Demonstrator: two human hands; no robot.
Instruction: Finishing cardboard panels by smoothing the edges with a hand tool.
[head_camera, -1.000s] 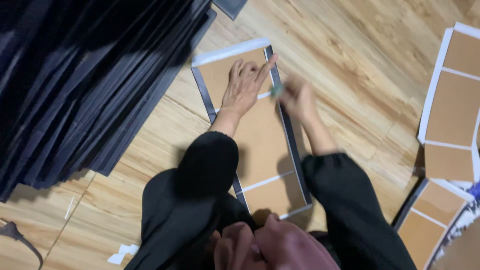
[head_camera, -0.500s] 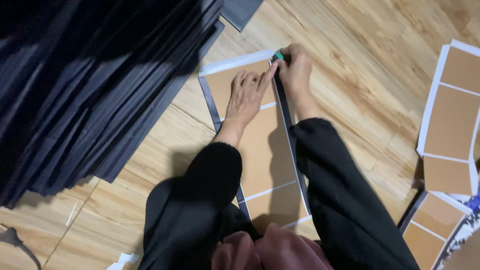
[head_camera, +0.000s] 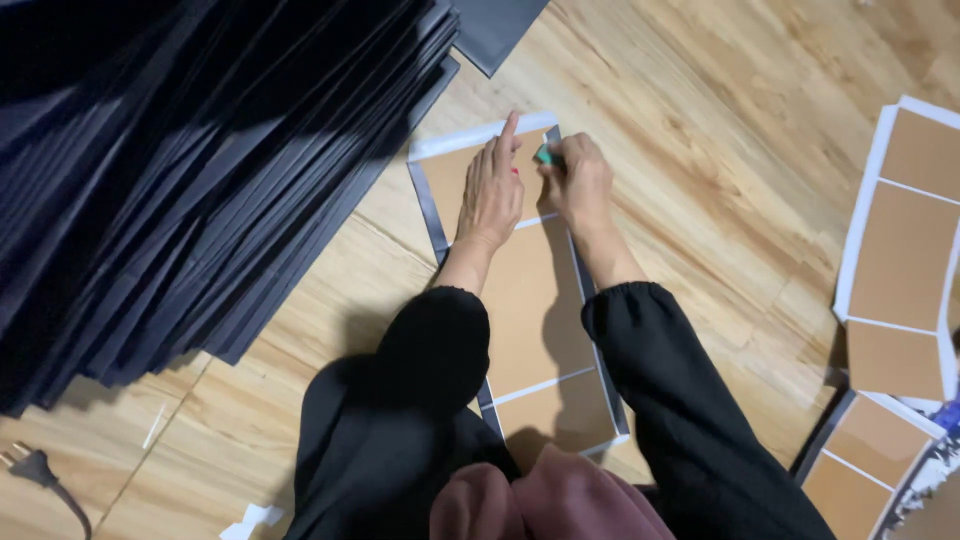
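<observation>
Cardboard sheet (head_camera: 530, 300): brown panels, white seams, dark border; flat on wood floor (head_camera: 720, 150), long axis from 12 toward 6 o'clock, near end hidden under the lap.

Left hand (head_camera: 492, 195): palm down, flat on the sheet's far panel, fingers extended toward 12 o'clock, index tip at the white far edge; open, gripping nothing.

Right hand (head_camera: 578, 185): at 3 o'clock of the left hand, just beside it, resting on the sheet's far right corner; fingers curled shut around a small green tool (head_camera: 543, 154), only its tip visible at the 11 o'clock side of the fist. Kind of tool not discernible.

Black sleeves (head_camera: 660, 400): both forearms, meeting at 6 o'clock.

Stack of dark sheets (head_camera: 190, 170): fanned, at 9 to 11 o'clock, well apart from the hands.

Further cardboard sheets (head_camera: 905, 250): at 3 to 4 o'clock, apart.

Black plug (head_camera: 28, 466): at 8 o'clock, on floor.
</observation>
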